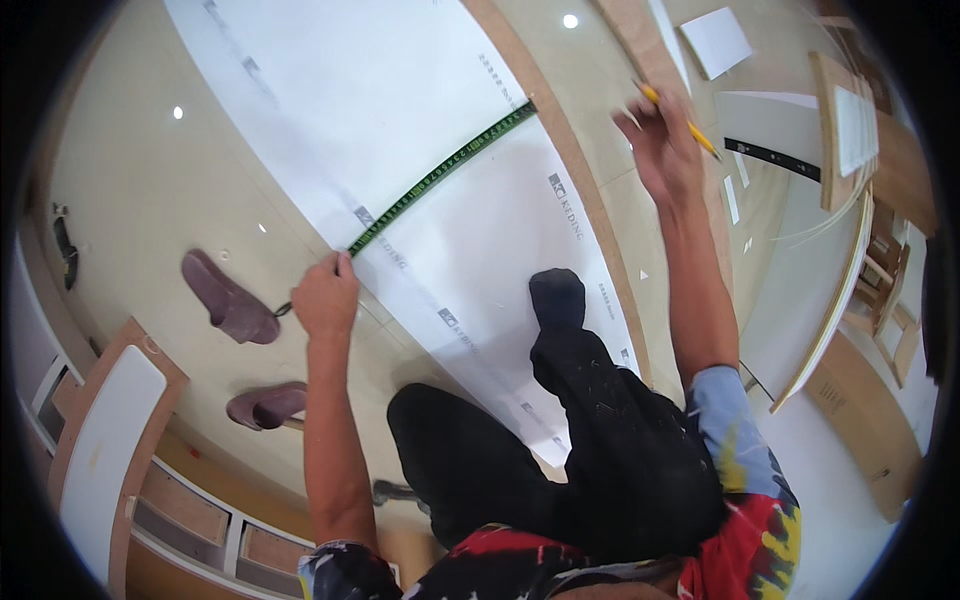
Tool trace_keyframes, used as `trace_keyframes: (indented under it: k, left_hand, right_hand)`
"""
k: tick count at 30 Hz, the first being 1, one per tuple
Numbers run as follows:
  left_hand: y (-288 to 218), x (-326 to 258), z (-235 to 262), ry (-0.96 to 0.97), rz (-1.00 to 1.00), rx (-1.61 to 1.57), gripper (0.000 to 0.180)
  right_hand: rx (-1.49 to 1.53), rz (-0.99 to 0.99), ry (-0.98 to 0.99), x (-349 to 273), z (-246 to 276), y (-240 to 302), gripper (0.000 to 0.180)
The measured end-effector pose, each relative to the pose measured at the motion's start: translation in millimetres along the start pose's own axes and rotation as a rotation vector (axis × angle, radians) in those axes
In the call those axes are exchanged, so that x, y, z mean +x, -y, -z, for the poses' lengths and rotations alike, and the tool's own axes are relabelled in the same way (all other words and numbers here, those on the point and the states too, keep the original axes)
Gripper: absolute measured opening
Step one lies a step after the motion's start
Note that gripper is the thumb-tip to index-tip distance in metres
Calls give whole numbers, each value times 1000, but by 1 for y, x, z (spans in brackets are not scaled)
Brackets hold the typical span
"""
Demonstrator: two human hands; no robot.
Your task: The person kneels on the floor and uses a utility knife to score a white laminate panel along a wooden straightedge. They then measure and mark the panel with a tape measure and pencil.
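A long board under white printed film (470, 330) lies beneath me, with a bare brown strip (572, 165) along its right edge. My left hand (326, 295) is closed on a green tape measure (430, 180) at the board's left edge. The blade runs across the film, and its far end reaches the brown strip. Most of the tape's case is hidden in the fist. Above the floor to the right, my right hand (668, 150) holds a yellow pencil (690, 122) between bent fingers, clear of the board. One dark-socked foot (557, 298) rests on the film.
Two brown slippers (235, 300) (268, 405) sit on the tiled floor at left. White-and-wood cabinet parts (115, 430) stand at lower left. On the right are more panels (850, 130), a cardboard piece (865, 425) and a white square piece (715, 43).
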State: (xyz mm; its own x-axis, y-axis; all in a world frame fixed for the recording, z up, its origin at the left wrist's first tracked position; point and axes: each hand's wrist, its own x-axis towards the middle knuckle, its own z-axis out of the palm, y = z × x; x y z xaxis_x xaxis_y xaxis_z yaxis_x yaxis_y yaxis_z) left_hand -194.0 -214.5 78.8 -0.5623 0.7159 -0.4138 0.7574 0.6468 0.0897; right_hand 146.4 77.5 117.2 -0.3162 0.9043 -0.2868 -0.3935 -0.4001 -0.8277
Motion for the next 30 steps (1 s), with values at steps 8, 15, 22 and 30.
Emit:
trace_keyframes:
  k: [8, 15, 22, 30]
  left_hand:
    - [7, -98, 18, -39, 143, -391, 34]
    - [92, -206, 14, -27, -75, -636, 36]
    - [39, -275, 25, 371, 201, -900, 34]
    - [2, -231, 90, 435, 266, -853, 33]
  right_hand:
    - [-993, -16, 448, -260, -163, 158, 18]
    - [-1058, 627, 1127, -407, -262, 133, 18]
    - [-1903, 330, 882, -407, -261, 43, 24]
    - [-1647, 181, 944, -358, -270, 93, 26]
